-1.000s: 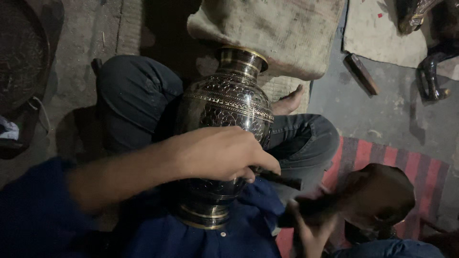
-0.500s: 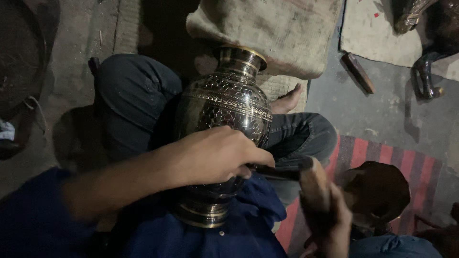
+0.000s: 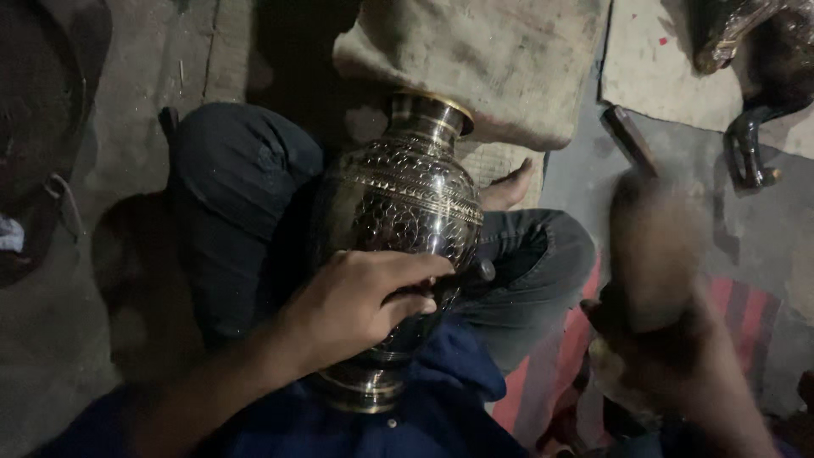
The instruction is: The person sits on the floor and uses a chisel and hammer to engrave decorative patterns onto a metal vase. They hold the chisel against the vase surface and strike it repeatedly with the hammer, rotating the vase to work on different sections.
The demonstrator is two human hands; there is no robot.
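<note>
Gripping a thin dark tool (image 3: 475,273), the left hand (image 3: 365,305) lies across the lower belly of an engraved metal vase (image 3: 398,212), fingers curled and pressed together around the tool's shaft, whose rounded end pokes out just right of the vase. That vase lies tilted in the person's lap, neck pointing away from the body and base resting against the blue shirt (image 3: 424,407); its surface is dark with bands of fine pattern and a brass-coloured rim. To the right of the vase, well apart from it, the right hand (image 3: 661,365) is closed around a wooden mallet (image 3: 653,246), raised and blurred. Folded legs in dark trousers (image 3: 229,203) flank the vase on both sides, and a bare foot (image 3: 509,187) shows just beside its shoulder. Beyond the vase's neck lies a worn sackcloth cushion (image 3: 492,59). A red striped mat (image 3: 746,314) sits under the right hand, right of the vase.
</note>
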